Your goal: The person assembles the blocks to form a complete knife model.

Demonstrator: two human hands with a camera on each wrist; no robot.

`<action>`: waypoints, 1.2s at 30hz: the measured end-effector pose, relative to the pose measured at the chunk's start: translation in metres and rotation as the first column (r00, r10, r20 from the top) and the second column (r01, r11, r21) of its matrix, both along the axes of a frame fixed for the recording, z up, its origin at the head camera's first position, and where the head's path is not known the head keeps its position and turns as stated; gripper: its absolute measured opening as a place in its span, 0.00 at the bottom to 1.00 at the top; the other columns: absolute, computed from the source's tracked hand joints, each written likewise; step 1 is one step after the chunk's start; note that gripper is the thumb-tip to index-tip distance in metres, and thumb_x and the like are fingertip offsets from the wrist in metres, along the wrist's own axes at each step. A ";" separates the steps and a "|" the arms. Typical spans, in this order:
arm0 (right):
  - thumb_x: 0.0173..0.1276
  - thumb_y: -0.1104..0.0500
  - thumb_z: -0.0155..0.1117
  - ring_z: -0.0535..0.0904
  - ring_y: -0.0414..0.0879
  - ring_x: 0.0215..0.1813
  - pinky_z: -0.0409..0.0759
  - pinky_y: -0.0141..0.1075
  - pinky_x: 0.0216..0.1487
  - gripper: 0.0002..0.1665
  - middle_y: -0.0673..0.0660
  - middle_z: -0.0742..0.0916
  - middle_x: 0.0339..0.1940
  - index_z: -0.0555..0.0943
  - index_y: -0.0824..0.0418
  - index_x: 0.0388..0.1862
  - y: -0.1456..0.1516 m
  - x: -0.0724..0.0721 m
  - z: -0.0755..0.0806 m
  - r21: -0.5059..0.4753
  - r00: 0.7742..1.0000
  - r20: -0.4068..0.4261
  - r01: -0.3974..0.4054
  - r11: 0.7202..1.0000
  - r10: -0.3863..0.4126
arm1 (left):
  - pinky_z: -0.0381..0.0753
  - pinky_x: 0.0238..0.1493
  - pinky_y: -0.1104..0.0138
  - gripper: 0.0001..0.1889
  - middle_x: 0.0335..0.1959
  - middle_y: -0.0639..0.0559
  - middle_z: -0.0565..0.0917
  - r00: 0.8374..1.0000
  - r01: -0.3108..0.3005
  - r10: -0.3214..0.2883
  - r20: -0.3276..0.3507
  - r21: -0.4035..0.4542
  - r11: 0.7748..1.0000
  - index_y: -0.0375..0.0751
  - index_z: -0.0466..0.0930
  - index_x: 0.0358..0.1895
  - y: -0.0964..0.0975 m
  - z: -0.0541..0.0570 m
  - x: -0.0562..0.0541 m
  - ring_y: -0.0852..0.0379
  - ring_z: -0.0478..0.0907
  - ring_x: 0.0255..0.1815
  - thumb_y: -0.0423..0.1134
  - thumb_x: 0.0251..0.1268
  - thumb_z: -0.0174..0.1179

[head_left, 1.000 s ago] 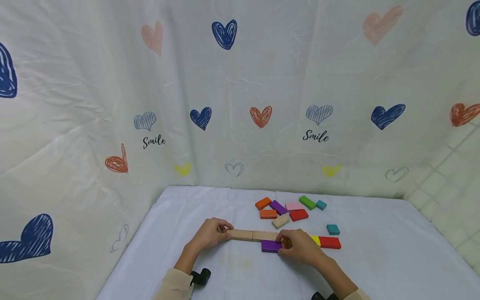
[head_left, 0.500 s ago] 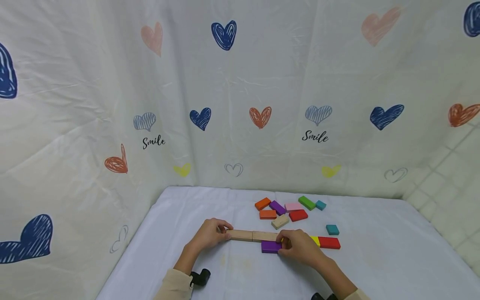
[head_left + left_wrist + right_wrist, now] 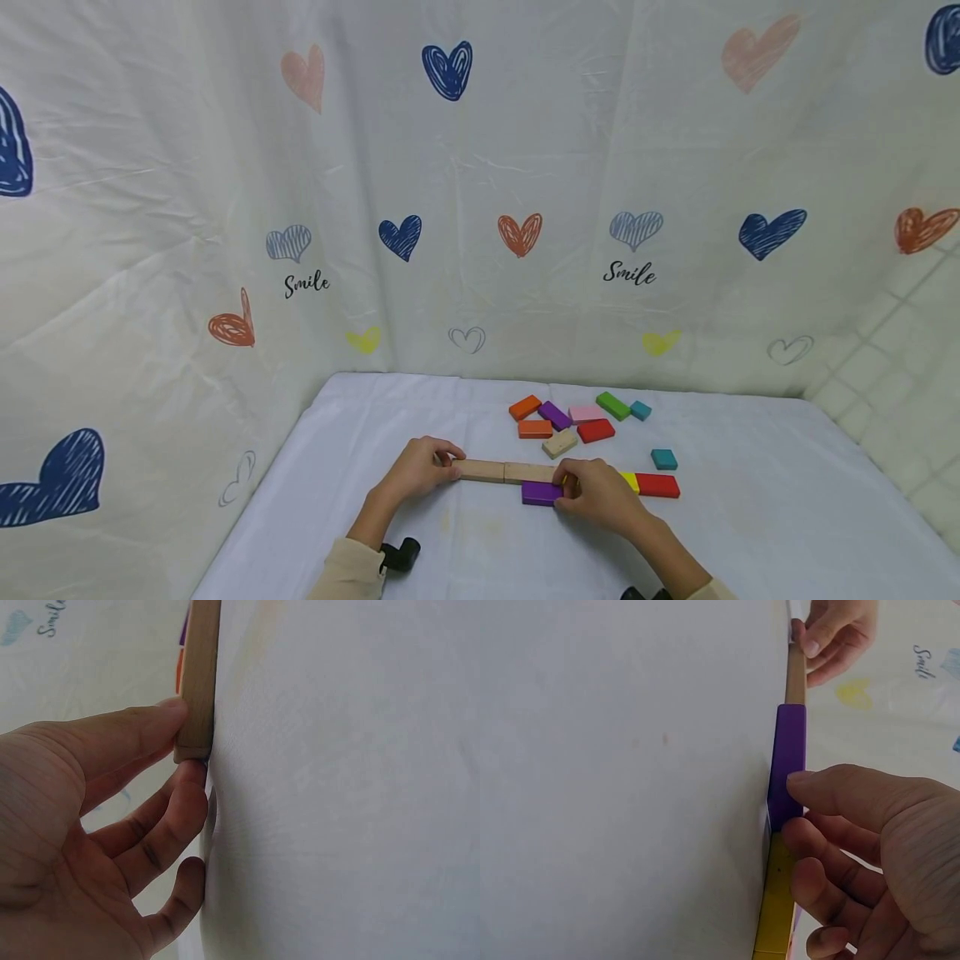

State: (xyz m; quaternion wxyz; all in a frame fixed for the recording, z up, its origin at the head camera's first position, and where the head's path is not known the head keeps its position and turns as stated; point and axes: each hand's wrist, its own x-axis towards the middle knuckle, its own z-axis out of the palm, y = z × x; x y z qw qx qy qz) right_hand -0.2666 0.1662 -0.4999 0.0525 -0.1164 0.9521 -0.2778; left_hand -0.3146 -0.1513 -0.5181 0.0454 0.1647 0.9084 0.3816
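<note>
Two plain wooden blocks lie end to end on the white cloth. My left hand (image 3: 422, 467) holds the outer end of the left wooden block (image 3: 482, 472); in the left wrist view its thumb lies on the block's side and a curled finger touches the end. Beside the right wooden block (image 3: 528, 473), on the near side, sits a purple block (image 3: 538, 493). My right hand (image 3: 600, 492) pinches that one, the thumb showing on its face in the right wrist view. A yellow block (image 3: 775, 900) adjoins the purple one, partly hidden by the right hand. A red block (image 3: 658, 486) continues the row.
Behind the row lie loose blocks: orange (image 3: 535, 429), purple (image 3: 555, 415), pink (image 3: 586, 413), red (image 3: 596, 431), green (image 3: 613, 406), teal (image 3: 641, 410) and plain wood (image 3: 560, 444). Another teal block (image 3: 664, 459) sits near the red end. A heart-printed curtain (image 3: 570, 167) hangs behind.
</note>
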 end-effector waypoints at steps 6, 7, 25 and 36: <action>0.56 0.58 0.81 0.73 0.42 0.28 0.74 0.29 0.31 0.14 0.47 0.79 0.23 0.83 0.52 0.36 -0.001 0.000 0.001 0.011 1.000 0.001 0.010 1.000 -0.010 | 0.72 0.28 0.70 0.09 0.30 0.57 0.80 1.000 -0.002 0.002 -0.001 -0.001 1.000 0.48 0.90 0.44 0.000 0.001 0.000 0.59 0.73 0.29 0.37 0.60 0.73; 0.56 0.58 0.81 0.73 0.42 0.28 0.74 0.29 0.31 0.14 0.47 0.79 0.23 0.83 0.52 0.36 -0.001 0.001 0.001 0.011 1.000 0.001 0.012 1.000 -0.012 | 0.72 0.28 0.70 0.10 0.30 0.57 0.80 1.000 -0.001 0.001 -0.001 0.002 1.000 0.48 0.90 0.44 0.000 0.001 0.001 0.60 0.73 0.29 0.37 0.60 0.73; 0.65 0.59 0.75 0.76 0.46 0.42 0.79 0.31 0.37 0.20 0.55 0.86 0.47 0.82 0.58 0.55 0.065 -0.048 0.029 -0.125 0.997 -0.074 -0.031 0.992 0.022 | 0.73 0.28 0.70 0.09 0.29 0.57 0.81 1.000 0.001 -0.001 -0.003 0.002 1.000 0.48 0.90 0.44 0.000 0.002 0.000 0.60 0.74 0.28 0.37 0.60 0.73; 0.60 0.58 0.78 0.77 0.47 0.41 0.84 0.40 0.45 0.33 0.62 0.83 0.59 0.79 0.57 0.65 0.107 -0.085 0.015 -0.095 0.999 0.050 0.024 0.995 -0.019 | 0.73 0.28 0.70 0.09 0.29 0.57 0.81 1.000 0.005 -0.005 -0.004 0.006 1.000 0.49 0.90 0.44 -0.001 -0.001 -0.001 0.60 0.74 0.29 0.37 0.60 0.73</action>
